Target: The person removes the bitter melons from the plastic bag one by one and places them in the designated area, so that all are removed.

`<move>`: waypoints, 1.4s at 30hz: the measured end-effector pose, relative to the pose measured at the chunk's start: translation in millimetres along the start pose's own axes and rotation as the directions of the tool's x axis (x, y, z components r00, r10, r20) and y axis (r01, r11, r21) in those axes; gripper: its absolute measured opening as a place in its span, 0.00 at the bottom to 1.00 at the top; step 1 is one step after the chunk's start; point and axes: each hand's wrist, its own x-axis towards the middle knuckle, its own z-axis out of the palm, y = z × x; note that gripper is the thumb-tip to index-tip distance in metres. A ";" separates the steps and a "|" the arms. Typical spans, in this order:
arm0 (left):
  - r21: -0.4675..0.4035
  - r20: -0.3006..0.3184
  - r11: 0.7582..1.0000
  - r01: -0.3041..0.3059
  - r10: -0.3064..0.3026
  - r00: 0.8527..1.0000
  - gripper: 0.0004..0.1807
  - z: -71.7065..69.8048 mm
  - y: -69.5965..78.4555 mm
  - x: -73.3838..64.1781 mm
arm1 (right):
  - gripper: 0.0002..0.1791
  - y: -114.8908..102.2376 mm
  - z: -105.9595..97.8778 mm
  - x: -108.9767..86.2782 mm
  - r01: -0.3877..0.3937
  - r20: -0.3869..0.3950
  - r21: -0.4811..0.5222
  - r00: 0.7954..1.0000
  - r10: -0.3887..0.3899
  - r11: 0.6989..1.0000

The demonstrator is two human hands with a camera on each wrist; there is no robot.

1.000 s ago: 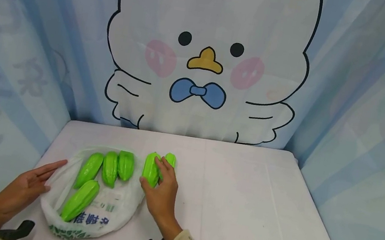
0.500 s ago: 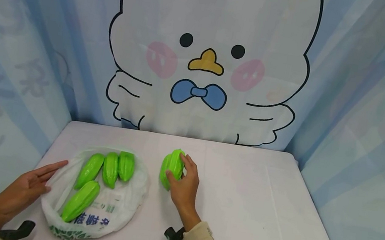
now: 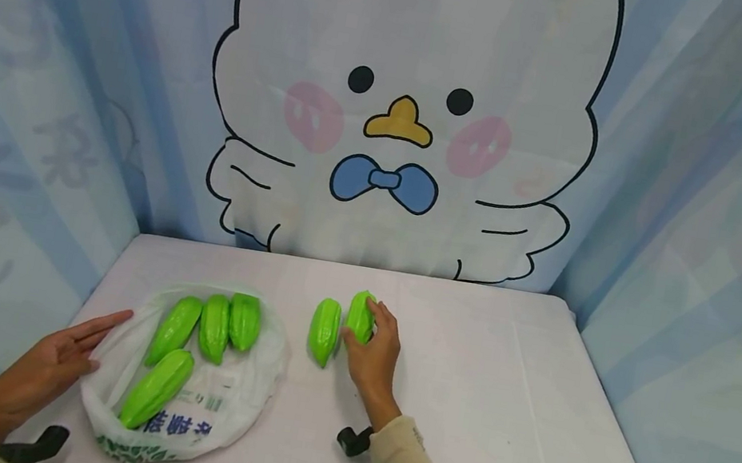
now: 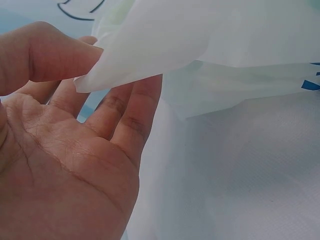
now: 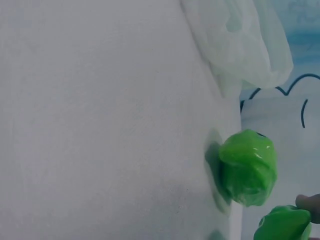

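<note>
My right hand (image 3: 376,358) holds a bright green ribbed star fruit (image 3: 360,317) between thumb and fingers, toward the back of the table. Just left of it a second star fruit (image 3: 323,332) lies on the cloth. In the right wrist view, a fingertip touches the held fruit at the lower right corner. At the left, my left hand (image 3: 63,353) has the edge of a white plastic bag (image 4: 145,45) between thumb and straight fingers. Several star fruits (image 3: 156,389) lie in the spread bag, which has blue and green print.
A white cloth covers the table (image 3: 495,413). Behind it hangs a curtain (image 3: 379,225) with a cartoon bird, and pale blue curtains close both sides. Black camera mounts (image 3: 354,441) stick out at the wrists.
My right hand has moved two star fruits rightward, away from the bag. One now lies apart on the table while the other stays in the hand. The left hand has stayed at the bag.
</note>
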 end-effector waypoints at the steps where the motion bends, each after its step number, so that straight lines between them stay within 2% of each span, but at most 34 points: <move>1: -0.002 0.004 1.000 -0.001 0.001 1.000 0.39 0.0 0.0 0.2 | 0.36 1.5 -0.5 0.5 -0.001 0.000 -0.007 1.000 0.001 1.000; 12: -0.019 0.022 1.000 0.001 -0.001 1.000 0.39 0.2 2.1 -0.1 | 0.36 12.1 -6.0 1.4 -0.063 0.003 -0.044 0.998 0.063 0.997; 27: -0.002 0.007 1.000 0.006 -0.006 1.000 0.39 1.5 2.1 -0.4 | 0.38 18.9 -7.0 1.5 -0.077 -0.010 -0.084 0.997 0.077 0.993; 33: 0.013 -0.011 1.000 0.012 -0.012 1.000 0.38 1.5 0.8 -0.4 | 0.38 4.5 -8.1 -3.1 -0.034 -0.040 -0.088 0.999 0.030 0.996; 42: 0.033 -0.027 0.999 0.018 -0.017 0.999 0.38 1.7 0.6 -1.3 | 0.39 -27.9 6.2 -28.6 0.051 -0.030 0.041 0.998 -0.050 0.998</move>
